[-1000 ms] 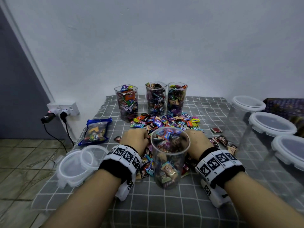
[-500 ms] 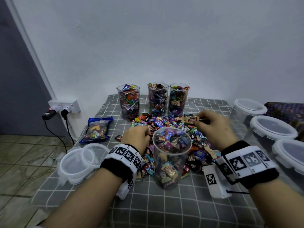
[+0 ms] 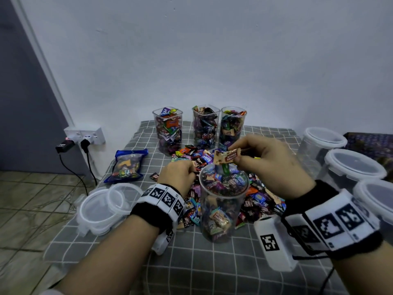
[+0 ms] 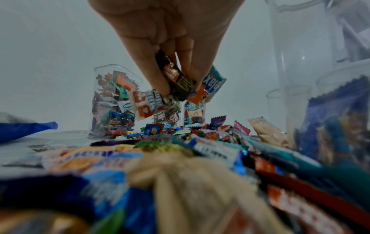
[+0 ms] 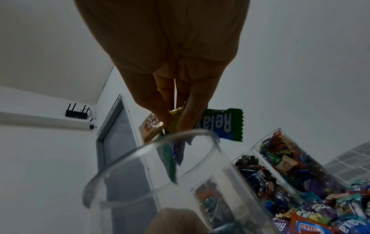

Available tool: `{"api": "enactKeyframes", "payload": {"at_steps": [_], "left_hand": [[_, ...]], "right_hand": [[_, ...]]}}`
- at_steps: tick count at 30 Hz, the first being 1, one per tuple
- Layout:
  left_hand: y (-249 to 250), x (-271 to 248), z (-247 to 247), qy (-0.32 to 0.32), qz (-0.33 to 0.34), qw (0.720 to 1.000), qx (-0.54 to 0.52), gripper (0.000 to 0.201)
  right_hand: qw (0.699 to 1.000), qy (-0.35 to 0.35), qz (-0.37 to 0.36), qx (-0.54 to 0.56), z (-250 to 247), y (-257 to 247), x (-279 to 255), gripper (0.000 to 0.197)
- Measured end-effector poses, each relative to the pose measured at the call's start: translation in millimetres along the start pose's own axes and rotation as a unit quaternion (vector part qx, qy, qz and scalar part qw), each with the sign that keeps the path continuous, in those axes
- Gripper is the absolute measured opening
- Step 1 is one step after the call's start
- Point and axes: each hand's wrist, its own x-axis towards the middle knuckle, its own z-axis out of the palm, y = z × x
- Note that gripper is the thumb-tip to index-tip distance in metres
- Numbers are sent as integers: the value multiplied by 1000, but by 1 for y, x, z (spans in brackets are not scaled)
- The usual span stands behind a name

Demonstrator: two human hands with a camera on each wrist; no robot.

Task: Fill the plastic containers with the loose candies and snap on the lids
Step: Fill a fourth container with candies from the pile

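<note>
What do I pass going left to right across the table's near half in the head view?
Stack of clear plastic lids → left hand gripping candies in the pile → clear round plastic container, nearly full → right hand pinching wrapped candies above it → lidded empty clear containers.

Four open containers, three lidded.
</note>
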Motion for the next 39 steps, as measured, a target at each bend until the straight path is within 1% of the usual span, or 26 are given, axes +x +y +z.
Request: {"api": "enactKeyframes", "payload": {"at_steps": [2, 4, 5, 8, 11, 15, 16, 17, 18, 20, 21, 22, 24, 29, 34, 39], "left_hand": [[0, 0, 0, 0, 0, 1000, 2, 12], [0, 0, -1, -2, -1, 1000, 3, 12], [0, 0, -1, -3, -1, 1000, 3, 12], [1, 0, -1, -7, -2, 1000, 5, 11], [1, 0, -1, -11, -6, 1000, 4, 11], [0, 0, -2, -16, -4, 1000, -9, 9], [0, 0, -2, -16, -6, 1000, -16, 9], [-1, 0, -2, -14, -8, 1000, -25, 8], [-1, 0, -2, -12, -10, 999, -34, 8], [-1, 0, -3, -4, -8, 999, -47, 8], [-1, -1, -4, 0, -5, 999, -50, 9], [-1, -2, -4, 4, -3, 999, -53, 9], [-2, -3, -5, 14, 0, 998, -58, 9], [-4, -4, -8, 44, 4, 995, -93, 7], [-1, -2, -18, 63, 2, 989, -132, 16], [10, 7, -38, 89, 20, 976, -196, 14]], "right_hand": [[998, -7, -14, -56, 3, 0, -2, 25], [995, -13, -25, -96, 6, -6, -4, 17], [993, -19, -27, -109, 7, -7, -5, 17], [990, -42, -27, -130, 11, -10, -7, 25], [993, -36, -23, -106, 11, -9, -9, 25], [999, 27, -12, -32, 9, 1, -12, 22], [999, 36, -10, -15, 8, 5, -14, 21], [1000, 31, 0, 3, 8, 9, -15, 24], [1000, 10, 19, 14, 8, 14, -17, 36], [995, -62, 65, 37, 9, 22, -20, 74], [990, -97, 85, 57, 10, 26, -22, 90], [985, -126, 96, 75, 12, 30, -23, 100], [980, -155, 100, 78, 17, 37, -25, 106], [982, -137, 106, 78, 25, 44, -24, 106], [988, -109, 96, 57, 26, 44, -17, 97], [990, -99, 93, 47, 29, 46, -10, 96]]}}
